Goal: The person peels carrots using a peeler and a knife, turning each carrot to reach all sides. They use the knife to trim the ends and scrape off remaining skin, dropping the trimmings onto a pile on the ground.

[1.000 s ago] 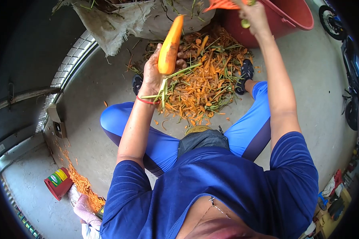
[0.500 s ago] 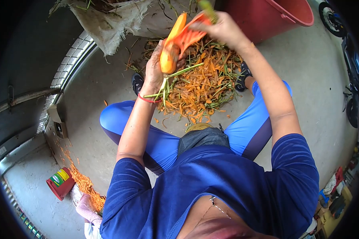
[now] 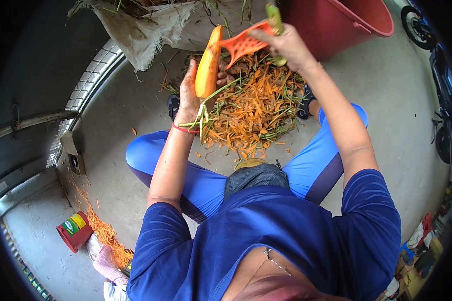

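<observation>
My left hand (image 3: 189,93) is closed around an orange carrot (image 3: 207,70), whose tip points up and away from me. Green stems (image 3: 204,111) hang from its near end over my wrist. Peeled orange shows along the carrot, with some darker marks. In my right hand (image 3: 292,49) is a peeler (image 3: 245,43) with a wide orange, perforated head and a green handle. The peeler's head is beside the carrot's upper right side; I cannot tell if they touch. Below both hands a heap of carrot peelings (image 3: 253,108) and green stems lies on the floor between my feet.
A large red tub (image 3: 331,25) stands beyond my right hand. At the far left hangs a frayed whitish sack (image 3: 135,30) with stems on it. A red bucket (image 3: 75,232) lies at lower left near more orange shreds (image 3: 105,231) and another person's pink sleeve (image 3: 109,263). A motorbike (image 3: 442,85) is at right.
The peeler has moved from along the carrot to its right side. The carrot has turned more upright and moved slightly left and down, showing more peeled surface.
</observation>
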Motion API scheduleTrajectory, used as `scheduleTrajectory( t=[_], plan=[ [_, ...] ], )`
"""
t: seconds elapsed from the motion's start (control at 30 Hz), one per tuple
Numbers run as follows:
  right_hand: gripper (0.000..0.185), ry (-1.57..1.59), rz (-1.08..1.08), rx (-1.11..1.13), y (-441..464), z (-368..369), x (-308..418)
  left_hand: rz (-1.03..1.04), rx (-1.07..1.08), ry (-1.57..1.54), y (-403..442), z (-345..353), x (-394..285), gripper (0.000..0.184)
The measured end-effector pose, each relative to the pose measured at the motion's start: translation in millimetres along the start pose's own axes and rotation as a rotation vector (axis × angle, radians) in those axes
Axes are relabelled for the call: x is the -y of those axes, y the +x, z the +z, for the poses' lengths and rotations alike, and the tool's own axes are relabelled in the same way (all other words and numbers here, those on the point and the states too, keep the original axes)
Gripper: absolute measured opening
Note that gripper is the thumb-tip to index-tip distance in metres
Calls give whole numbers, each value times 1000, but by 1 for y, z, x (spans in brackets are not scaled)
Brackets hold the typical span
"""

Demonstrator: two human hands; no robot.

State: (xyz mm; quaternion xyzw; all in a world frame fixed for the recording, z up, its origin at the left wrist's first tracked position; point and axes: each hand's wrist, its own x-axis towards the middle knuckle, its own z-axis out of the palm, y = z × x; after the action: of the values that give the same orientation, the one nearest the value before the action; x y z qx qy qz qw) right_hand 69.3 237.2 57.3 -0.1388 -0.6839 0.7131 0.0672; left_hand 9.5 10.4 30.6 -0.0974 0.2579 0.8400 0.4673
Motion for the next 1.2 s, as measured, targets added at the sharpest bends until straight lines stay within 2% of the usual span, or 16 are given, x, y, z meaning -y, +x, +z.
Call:
scheduleTrajectory(
  t=[0.13,0.3,0.4,0.43,0.53,0.57,0.6,0.7,0.77,0.8,0.87,0.93,1.0,1.03,1.07,1.2],
  plan=[
    [30,-67,68,222,-13,30,-11,60,-86,153,2,-13,-1,51],
    [36,-151,-103,181,7,28,-33,34,-80,189,-4,-2,3,45],
    [27,-233,-22,108,17,8,-17,11,91,166,3,-18,2,42],
    [28,-242,-89,2,20,-2,-9,-24,8,87,1,-8,1,41],
    [35,-249,-168,-221,61,-57,-35,-119,207,99,2,-18,-2,42],
    [29,-215,-149,-300,57,-59,-16,-66,-6,162,-3,-13,0,44],
    [25,-180,-129,-378,52,-61,5,-97,33,122,-3,-13,-1,44],
    [37,-543,-415,-378,77,-85,-73,-176,171,-7,-5,-11,-2,46],
    [38,-453,207,-173,61,-64,-110,-115,102,78,-5,-15,-1,47],
    [37,-551,222,-182,55,-54,-140,-81,72,123,-4,-16,-2,48],
    [39,-315,483,-106,40,-37,-181,72,-4,627,-9,-10,-1,52],
    [49,-302,441,9,31,-27,-201,215,23,933,-5,-15,6,53],
    [51,-450,394,-4,36,-25,-172,249,-89,962,-4,-25,8,53],
    [52,-434,115,-155,43,-19,-161,310,-83,1008,0,-32,7,53],
    [51,-262,100,-143,36,-11,-116,379,-79,1052,4,-38,5,53],
    [48,-584,-59,62,-3,10,-16,521,-99,1300,9,-39,0,51]
  ],
)
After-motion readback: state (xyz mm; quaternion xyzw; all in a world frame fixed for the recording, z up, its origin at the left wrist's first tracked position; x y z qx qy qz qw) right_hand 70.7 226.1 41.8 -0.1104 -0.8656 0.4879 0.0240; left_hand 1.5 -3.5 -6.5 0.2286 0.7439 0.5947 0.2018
